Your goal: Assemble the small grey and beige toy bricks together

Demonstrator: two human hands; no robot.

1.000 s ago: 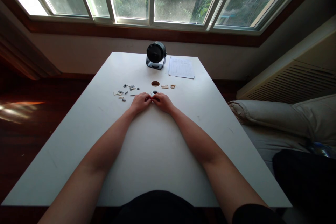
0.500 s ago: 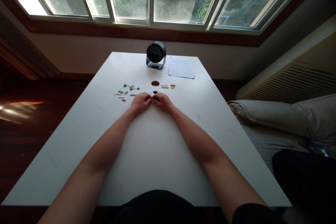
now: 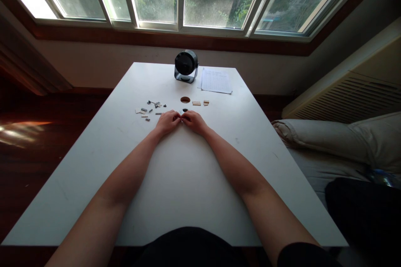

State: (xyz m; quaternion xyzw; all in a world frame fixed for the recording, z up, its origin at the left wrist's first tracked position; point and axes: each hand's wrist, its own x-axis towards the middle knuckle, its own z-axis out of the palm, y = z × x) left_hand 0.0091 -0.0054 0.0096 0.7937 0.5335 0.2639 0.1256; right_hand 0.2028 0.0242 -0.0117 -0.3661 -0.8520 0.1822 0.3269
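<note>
My left hand and my right hand meet low over the white table, fingertips pinched together. Whatever they grip between them is too small and covered to make out. Just beyond the fingertips lies a small round piece, white with a black part, partly hidden by my fingers. Left of my left hand are scattered small grey, black and white building pieces. Past my right hand sit two small groups of tan pieces, one wider and one narrower.
A black desk fan stands at the table's far edge. Beside it lie printed paper sheets. A brown round spot or hole is in the tabletop. A light sofa is to the right, and windows run behind.
</note>
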